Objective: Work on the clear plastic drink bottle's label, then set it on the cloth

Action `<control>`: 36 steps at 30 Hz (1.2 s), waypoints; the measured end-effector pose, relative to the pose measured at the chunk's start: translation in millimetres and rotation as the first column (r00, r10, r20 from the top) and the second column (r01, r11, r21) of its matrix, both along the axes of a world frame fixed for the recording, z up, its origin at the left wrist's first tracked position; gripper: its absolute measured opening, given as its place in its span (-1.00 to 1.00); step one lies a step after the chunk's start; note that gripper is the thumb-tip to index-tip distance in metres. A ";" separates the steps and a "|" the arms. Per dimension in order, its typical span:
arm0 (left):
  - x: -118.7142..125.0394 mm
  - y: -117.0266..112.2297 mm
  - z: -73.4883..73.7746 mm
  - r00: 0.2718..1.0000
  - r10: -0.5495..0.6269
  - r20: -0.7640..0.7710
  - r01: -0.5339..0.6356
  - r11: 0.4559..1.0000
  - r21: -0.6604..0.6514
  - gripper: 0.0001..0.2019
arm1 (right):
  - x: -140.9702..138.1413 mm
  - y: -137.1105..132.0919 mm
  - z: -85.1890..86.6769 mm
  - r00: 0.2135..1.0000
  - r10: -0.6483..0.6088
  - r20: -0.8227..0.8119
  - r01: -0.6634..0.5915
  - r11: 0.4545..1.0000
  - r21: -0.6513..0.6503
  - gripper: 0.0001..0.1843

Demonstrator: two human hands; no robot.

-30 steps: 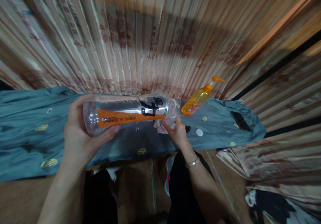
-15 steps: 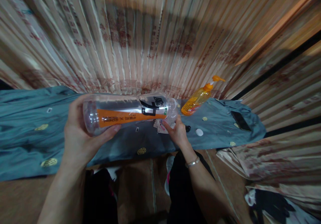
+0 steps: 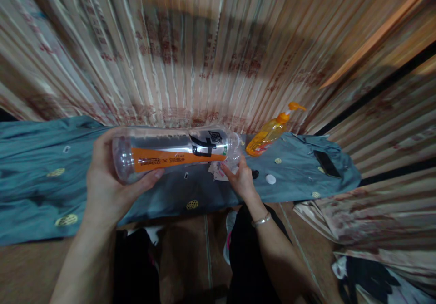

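A clear plastic bottle (image 3: pixel 177 149) with a silver and orange label lies sideways in the air over the cloth-covered table, its neck to the right. My left hand (image 3: pixel 111 177) is wrapped round its base, thumb along the near side. At the neck end, my right hand (image 3: pixel 241 177) closes its fingers on the bottle; the fingertips are partly hidden behind it. No cap shows on the neck. Just under the right hand lie some crumpled pinkish-white paper pieces (image 3: pixel 220 172), half covered by the bottle and hand.
An orange pump bottle (image 3: pixel 267 136) stands behind my right hand. A white round cap (image 3: pixel 270 179), a small black object (image 3: pixel 255 174) and a dark phone (image 3: pixel 327 164) lie on the blue-green cloth (image 3: pixel 170 199). A pleated patterned curtain (image 3: pixel 190 59) hangs behind the table.
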State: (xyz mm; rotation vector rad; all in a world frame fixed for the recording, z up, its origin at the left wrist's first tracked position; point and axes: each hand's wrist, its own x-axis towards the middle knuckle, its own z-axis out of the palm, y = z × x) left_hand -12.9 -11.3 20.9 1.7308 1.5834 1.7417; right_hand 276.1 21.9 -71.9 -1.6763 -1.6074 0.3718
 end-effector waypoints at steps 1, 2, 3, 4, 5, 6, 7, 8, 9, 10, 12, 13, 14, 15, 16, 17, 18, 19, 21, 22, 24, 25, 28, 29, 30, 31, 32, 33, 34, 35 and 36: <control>0.2 0.0 0.1 1.000 0.001 -0.001 -0.001 1.000 0.002 -0.08 | 0.2 -0.1 0.1 1.000 0.002 0.001 -0.002 1.000 -0.003 -0.38; 0.5 0.0 0.3 1.000 0.000 -0.002 0.000 1.000 0.010 -0.08 | 0.4 -0.1 0.2 1.000 0.005 0.001 -0.005 1.000 -0.006 -0.39; 0.8 -0.1 0.5 1.000 -0.001 -0.001 0.001 1.000 0.017 -0.08 | 0.6 -0.1 0.1 1.000 0.007 0.001 -0.007 1.000 -0.006 -0.40; 1.2 -0.1 0.8 1.000 -0.003 -0.001 0.003 1.000 0.020 -0.09 | 0.8 0.0 0.0 1.000 0.007 0.001 -0.007 1.000 -0.006 -0.40; 1.5 -0.2 1.1 1.000 -0.006 0.001 0.006 1.000 0.022 -0.09 | 0.9 0.1 -0.3 1.000 0.005 0.001 -0.005 1.000 -0.007 -0.40; 1.6 -0.2 1.4 1.000 -0.006 0.001 0.006 1.000 0.022 -0.10 | 1.0 0.3 -0.6 1.000 0.004 0.001 -0.004 1.000 -0.008 -0.39; 1.6 -0.2 1.6 1.000 -0.006 0.001 0.006 1.000 0.021 -0.10 | 1.1 0.4 -1.1 1.000 0.003 0.001 -0.003 1.000 -0.006 -0.39; 1.5 -0.2 1.7 1.000 -0.005 -0.001 0.005 1.000 0.019 -0.11 | 1.2 0.6 -1.5 1.000 0.004 0.000 -0.004 1.000 -0.001 -0.39; 1.3 -0.2 1.6 1.000 -0.004 -0.003 0.004 1.000 0.020 -0.11 | 1.2 0.8 -1.9 1.000 0.006 0.001 -0.006 1.000 0.003 -0.39; 1.0 -0.2 1.5 1.000 -0.003 -0.005 0.003 1.000 0.022 -0.11 | 1.2 0.9 -2.3 1.000 0.007 0.001 -0.007 1.000 0.007 -0.40; 0.4 -0.2 1.1 1.000 -0.005 0.001 0.005 1.000 0.018 -0.10 | 1.0 1.1 -2.6 1.000 0.006 0.003 -0.006 1.000 0.014 -0.40; 0.2 -0.2 0.9 1.000 -0.005 0.007 0.005 1.000 0.014 -0.09 | 1.0 1.1 -2.7 1.000 0.005 0.004 -0.005 1.000 0.016 -0.40; 0.1 -0.1 0.7 1.000 -0.006 0.011 0.006 1.000 0.010 -0.09 | 0.9 1.1 -2.6 1.000 0.004 0.003 -0.004 1.000 0.017 -0.40; 0.1 -0.1 0.6 1.000 -0.009 0.012 0.009 1.000 0.008 -0.08 | 0.9 1.0 -2.5 1.000 0.002 0.002 -0.002 1.000 0.018 -0.40; 0.2 0.0 0.6 1.000 -0.011 0.011 0.011 1.000 0.009 -0.08 | 0.9 1.0 -2.3 1.000 0.003 -0.001 -0.003 1.000 0.017 -0.40; 0.3 0.1 0.6 1.000 -0.013 0.006 0.013 1.000 0.011 -0.09 | 0.9 1.0 -2.2 1.000 0.004 -0.005 -0.003 1.000 0.015 -0.39; 0.3 0.1 0.6 1.000 -0.016 0.003 0.016 1.000 0.015 -0.09 | 1.0 1.0 -2.1 1.000 0.004 -0.008 -0.004 1.000 0.011 -0.39; 0.3 0.1 0.6 1.000 -0.018 0.000 0.018 1.000 0.017 -0.09 | 1.1 1.0 -2.1 1.000 0.006 -0.011 -0.005 1.000 0.008 -0.40; -0.1 0.1 0.3 1.000 -0.014 -0.003 0.014 1.000 0.016 -0.09 | 1.2 1.0 -2.2 1.000 0.010 -0.013 -0.010 1.000 0.003 -0.41; -0.4 0.1 0.2 1.000 -0.012 -0.004 0.012 1.000 0.011 -0.08 | 1.2 1.0 -2.3 1.000 0.011 -0.013 -0.011 1.000 0.003 -0.42; -1.0 0.1 -0.3 1.000 -0.007 0.002 0.007 1.000 0.002 -0.08 | 1.0 1.1 -2.7 1.000 0.008 -0.007 -0.008 1.000 0.005 -0.42; -1.1 0.1 -0.4 1.000 -0.005 0.004 0.005 1.000 0.001 -0.07 | 0.9 1.1 -2.8 1.000 0.004 -0.002 -0.004 1.000 0.006 -0.41; -0.8 0.1 -0.5 1.000 -0.002 0.003 0.002 1.000 0.018 -0.08 | 0.6 1.1 -2.8 1.000 -0.011 0.009 0.011 1.000 0.005 -0.37; -0.5 0.1 -0.4 1.000 0.000 -0.002 0.000 1.000 0.028 -0.09 | 0.6 1.0 -2.6 1.000 -0.009 0.005 0.009 1.000 0.001 -0.36; -0.2 0.0 -0.3 1.000 -0.002 -0.003 0.002 0.999 0.035 -0.09 | 0.5 1.0 -2.2 1.000 -0.006 -0.003 0.006 1.000 -0.002 -0.36; 0.0 -0.1 -0.2 1.000 -0.004 -0.003 0.004 0.999 0.038 -0.10 | 0.5 0.8 -1.7 1.000 -0.004 -0.012 0.004 1.000 -0.004 -0.37; 0.2 -0.2 -0.1 1.000 -0.007 -0.002 0.007 0.999 0.037 -0.11 | 0.4 0.7 -1.2 1.000 -0.001 -0.020 0.001 1.000 -0.007 -0.38; 0.3 -0.3 -0.1 1.000 -0.010 -0.003 0.010 0.999 0.035 -0.11 | 0.3 0.6 -0.6 1.000 -0.002 -0.025 0.002 1.000 -0.011 -0.40; 0.3 -0.4 0.0 1.000 -0.015 -0.004 0.015 0.999 0.031 -0.10 | 0.1 0.5 0.0 1.000 -0.005 -0.027 0.005 1.000 -0.016 -0.40; 0.3 -0.4 0.2 1.000 -0.017 -0.007 0.017 0.999 0.028 -0.10 | -0.1 0.4 0.5 1.000 -0.011 -0.027 0.011 1.000 -0.021 -0.40; 0.3 -0.5 0.3 1.000 -0.015 -0.012 0.016 1.000 0.026 -0.10 | -0.3 0.4 0.9 1.000 -0.016 -0.025 0.015 1.000 -0.026 -0.40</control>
